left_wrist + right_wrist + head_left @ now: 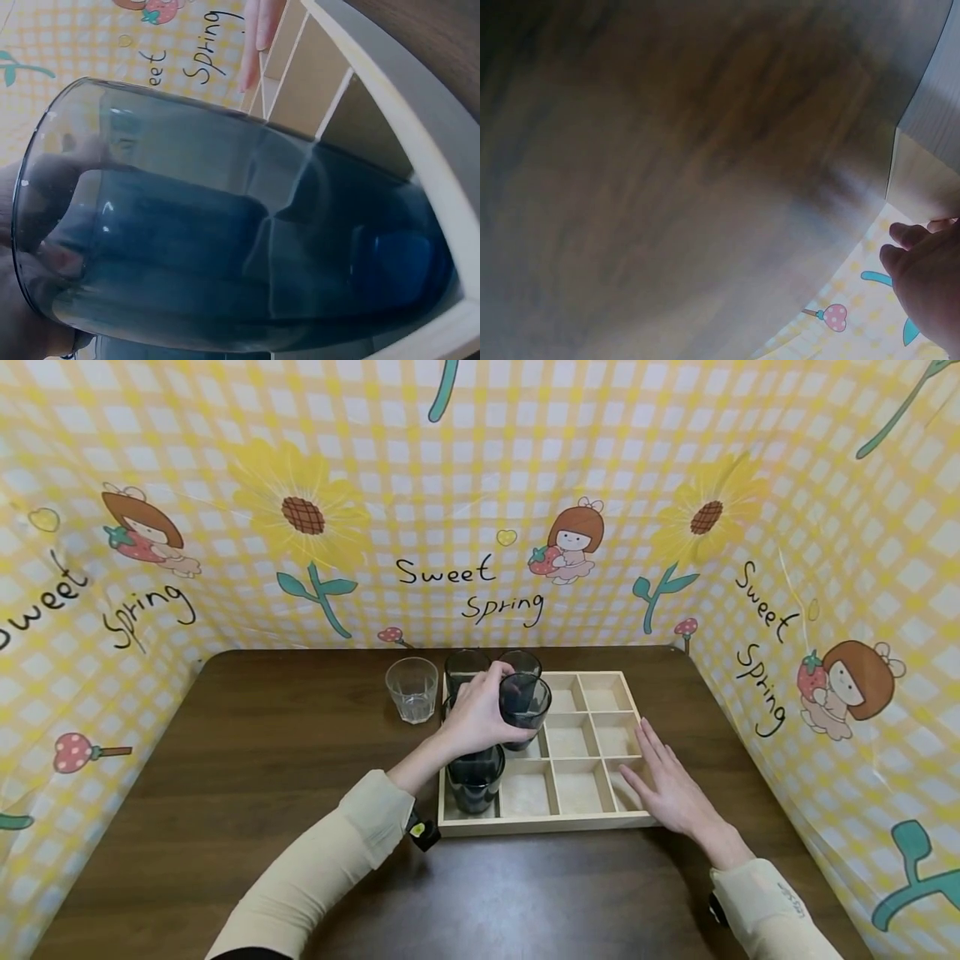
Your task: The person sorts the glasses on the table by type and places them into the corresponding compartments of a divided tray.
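My left hand (476, 714) grips a dark tinted glass (527, 700) near its rim, over the middle row of a divided wooden tray (540, 828). Whether its base touches the tray floor I cannot tell. Another dark glass (476, 781) stands in the front-left compartment and fills much of the left wrist view. Behind the left hand, two more dark tinted glasses stand in the back row at the left; the hand partly covers them. With its fingers extended, my right hand (678, 789) rests along the tray's right side; it also shows in the right wrist view.
A clear glass (412, 691) stands on the brown table (300, 727), just left of the tray's back corner. Bare compartments (581, 787) lie in the tray's right part. A yellow checked cloth (465, 485) hangs around the back and sides.
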`<state>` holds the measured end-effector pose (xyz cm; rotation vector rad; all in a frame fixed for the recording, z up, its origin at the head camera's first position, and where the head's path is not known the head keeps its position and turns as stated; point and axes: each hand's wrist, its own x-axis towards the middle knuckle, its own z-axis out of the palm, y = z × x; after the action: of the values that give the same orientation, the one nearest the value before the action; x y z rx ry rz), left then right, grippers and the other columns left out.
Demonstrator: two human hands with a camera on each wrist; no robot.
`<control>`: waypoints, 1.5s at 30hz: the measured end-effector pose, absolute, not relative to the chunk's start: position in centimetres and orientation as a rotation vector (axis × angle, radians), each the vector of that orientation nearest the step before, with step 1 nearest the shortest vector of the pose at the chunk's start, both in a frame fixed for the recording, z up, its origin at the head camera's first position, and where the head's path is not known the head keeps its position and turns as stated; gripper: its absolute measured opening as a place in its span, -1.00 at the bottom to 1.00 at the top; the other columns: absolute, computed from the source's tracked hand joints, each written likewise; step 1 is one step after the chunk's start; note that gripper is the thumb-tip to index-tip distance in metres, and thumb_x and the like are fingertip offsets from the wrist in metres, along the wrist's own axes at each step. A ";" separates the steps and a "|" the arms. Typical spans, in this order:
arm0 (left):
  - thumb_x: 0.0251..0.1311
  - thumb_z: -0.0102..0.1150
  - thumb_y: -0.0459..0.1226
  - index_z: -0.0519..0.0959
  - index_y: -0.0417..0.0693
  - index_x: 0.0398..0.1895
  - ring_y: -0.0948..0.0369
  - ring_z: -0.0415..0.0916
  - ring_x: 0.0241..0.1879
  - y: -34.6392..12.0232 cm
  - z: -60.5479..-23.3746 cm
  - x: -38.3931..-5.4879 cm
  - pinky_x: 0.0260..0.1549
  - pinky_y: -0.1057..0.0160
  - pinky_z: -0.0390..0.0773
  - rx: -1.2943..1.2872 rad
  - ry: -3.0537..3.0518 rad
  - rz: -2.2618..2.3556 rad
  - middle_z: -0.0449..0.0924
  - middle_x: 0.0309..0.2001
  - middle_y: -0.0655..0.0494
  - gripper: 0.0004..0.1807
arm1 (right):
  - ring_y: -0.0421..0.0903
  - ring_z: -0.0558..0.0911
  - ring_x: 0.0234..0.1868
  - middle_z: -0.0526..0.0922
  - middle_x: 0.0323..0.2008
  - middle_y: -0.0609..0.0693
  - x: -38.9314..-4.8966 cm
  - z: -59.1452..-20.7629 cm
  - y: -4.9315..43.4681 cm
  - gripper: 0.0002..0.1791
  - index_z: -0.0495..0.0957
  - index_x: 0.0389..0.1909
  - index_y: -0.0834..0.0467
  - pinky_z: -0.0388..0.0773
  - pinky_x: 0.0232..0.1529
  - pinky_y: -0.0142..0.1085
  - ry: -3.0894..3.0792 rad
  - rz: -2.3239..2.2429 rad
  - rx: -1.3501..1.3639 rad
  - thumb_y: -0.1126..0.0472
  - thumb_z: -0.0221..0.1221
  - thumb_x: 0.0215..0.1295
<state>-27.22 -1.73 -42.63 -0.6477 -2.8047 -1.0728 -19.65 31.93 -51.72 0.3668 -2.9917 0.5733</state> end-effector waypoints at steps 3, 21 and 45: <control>-0.33 0.59 0.09 0.28 0.10 0.25 -0.06 0.39 0.14 -1.7 -42.8 -27.2 0.17 -0.12 0.38 -0.664 -2.827 -1.009 0.51 0.03 -0.01 0.00 | 0.15 -0.01 0.57 -0.30 0.59 -0.02 -19.6 -51.8 31.9 -0.10 -0.21 0.56 0.16 0.01 0.47 0.18 -2.997 0.576 0.364 -0.24 -0.08 0.45; -0.38 0.58 0.18 0.43 -0.09 0.18 0.06 0.31 0.03 -1.5 -42.9 -27.2 0.06 0.07 0.44 -0.678 -2.829 -0.764 0.41 0.01 0.01 0.00 | 0.14 -0.01 0.57 -0.31 0.59 -0.02 -19.7 -51.8 32.0 -0.10 -0.19 0.55 0.18 0.02 0.46 0.20 -2.987 0.574 0.376 -0.23 -0.08 0.46; -0.51 0.48 0.40 0.42 0.11 0.13 -0.02 0.19 0.03 -0.5 -43.3 -26.8 -0.05 0.02 0.27 -0.511 -2.870 -0.399 0.33 -0.05 -0.05 0.05 | 0.16 -0.01 0.57 -0.30 0.59 -0.01 -19.6 -51.7 31.9 -0.10 -0.19 0.55 0.18 0.00 0.46 0.20 -2.988 0.589 0.370 -0.23 -0.08 0.46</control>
<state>-26.80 -0.52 -43.29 -0.5105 -2.8701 -0.3992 -19.59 31.90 -51.68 0.3705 -2.9879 0.5894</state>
